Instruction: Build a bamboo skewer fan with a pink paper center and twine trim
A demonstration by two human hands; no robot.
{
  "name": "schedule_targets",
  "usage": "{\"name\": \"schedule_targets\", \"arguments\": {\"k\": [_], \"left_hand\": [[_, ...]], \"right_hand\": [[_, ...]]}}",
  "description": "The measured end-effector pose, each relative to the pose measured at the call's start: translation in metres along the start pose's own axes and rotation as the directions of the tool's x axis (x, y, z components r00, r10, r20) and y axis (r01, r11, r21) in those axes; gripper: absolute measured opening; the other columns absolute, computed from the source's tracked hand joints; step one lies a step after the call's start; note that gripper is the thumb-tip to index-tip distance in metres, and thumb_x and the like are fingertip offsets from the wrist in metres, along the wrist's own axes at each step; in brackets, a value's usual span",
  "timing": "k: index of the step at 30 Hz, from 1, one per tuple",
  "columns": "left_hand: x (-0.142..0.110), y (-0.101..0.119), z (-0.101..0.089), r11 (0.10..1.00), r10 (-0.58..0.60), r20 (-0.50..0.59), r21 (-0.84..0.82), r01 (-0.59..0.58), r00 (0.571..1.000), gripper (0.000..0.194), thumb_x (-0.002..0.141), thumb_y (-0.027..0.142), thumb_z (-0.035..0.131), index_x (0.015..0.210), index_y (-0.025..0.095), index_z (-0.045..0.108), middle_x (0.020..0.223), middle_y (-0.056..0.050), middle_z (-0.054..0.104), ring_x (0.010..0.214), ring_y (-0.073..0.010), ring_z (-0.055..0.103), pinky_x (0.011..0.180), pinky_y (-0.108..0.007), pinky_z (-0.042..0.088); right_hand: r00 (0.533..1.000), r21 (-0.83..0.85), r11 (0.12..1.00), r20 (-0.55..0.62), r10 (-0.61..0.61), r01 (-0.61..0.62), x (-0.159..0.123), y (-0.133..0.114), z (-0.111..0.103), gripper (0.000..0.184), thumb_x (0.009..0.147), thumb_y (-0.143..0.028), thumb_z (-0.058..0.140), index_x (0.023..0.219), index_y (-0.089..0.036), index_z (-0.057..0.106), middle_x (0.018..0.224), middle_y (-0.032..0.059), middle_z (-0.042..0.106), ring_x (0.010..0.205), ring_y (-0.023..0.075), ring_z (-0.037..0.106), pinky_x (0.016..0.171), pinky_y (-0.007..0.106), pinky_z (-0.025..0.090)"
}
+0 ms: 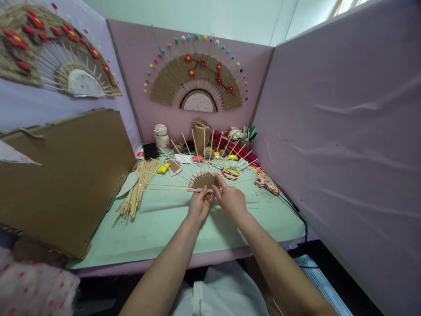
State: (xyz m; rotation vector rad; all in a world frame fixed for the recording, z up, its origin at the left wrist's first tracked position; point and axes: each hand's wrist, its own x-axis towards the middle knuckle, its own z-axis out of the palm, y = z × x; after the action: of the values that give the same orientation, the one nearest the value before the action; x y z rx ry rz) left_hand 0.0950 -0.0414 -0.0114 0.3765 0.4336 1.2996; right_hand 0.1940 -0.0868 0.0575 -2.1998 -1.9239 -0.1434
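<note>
Held above the table is a half-round cardboard fan base (204,181) with a pale patterned rim and thin wooden sticks (194,147) spreading out from its curved edge. My left hand (199,203) grips its straight lower edge, thumb on the front and fingers behind. At the right end my right hand (230,197) closes on the same base, its index finger lying along the curved edge near the stick ends. The undersides of the fingers behind the cardboard are hidden.
Left lies a pile of wooden sticks (140,188) beside a large cardboard sheet (66,175). Scissors (231,172), a glue gun (267,183) with a black cord, a white jar (161,138) and a twine roll (201,134) sit farther back. A finished fan (171,85) hangs on the back panel.
</note>
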Motion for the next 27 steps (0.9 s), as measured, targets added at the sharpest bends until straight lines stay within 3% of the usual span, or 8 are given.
{"name": "schedule_targets", "arguments": {"k": [11,27], "left_hand": [[-0.001,0.0,0.001,1.0,-0.008,-0.011,0.005,0.008,1.0,0.021,0.082,0.009,0.067,0.101,0.017,0.067,0.088,-0.003,0.074,0.071,-0.01,0.068,0.068,-0.02,0.054],[0.0,-0.002,0.0,0.999,-0.019,-0.041,0.042,0.021,0.999,0.013,0.075,0.012,0.074,0.087,0.016,0.068,0.082,-0.002,0.073,0.064,-0.009,0.066,0.062,-0.017,0.051]], "right_hand": [[0.999,0.008,1.0,0.041,-0.021,0.02,0.002,-0.007,-0.004,0.057,0.098,-0.052,0.03,0.151,-0.032,0.026,0.094,0.0102,0.075,0.083,0.024,0.071,0.07,0.03,0.048],[0.999,0.035,0.998,-0.006,-0.049,0.049,0.003,-0.014,-0.004,0.056,0.098,-0.05,0.031,0.151,-0.033,0.029,0.097,0.0091,0.074,0.082,0.0246,0.071,0.068,0.032,0.049]]}}
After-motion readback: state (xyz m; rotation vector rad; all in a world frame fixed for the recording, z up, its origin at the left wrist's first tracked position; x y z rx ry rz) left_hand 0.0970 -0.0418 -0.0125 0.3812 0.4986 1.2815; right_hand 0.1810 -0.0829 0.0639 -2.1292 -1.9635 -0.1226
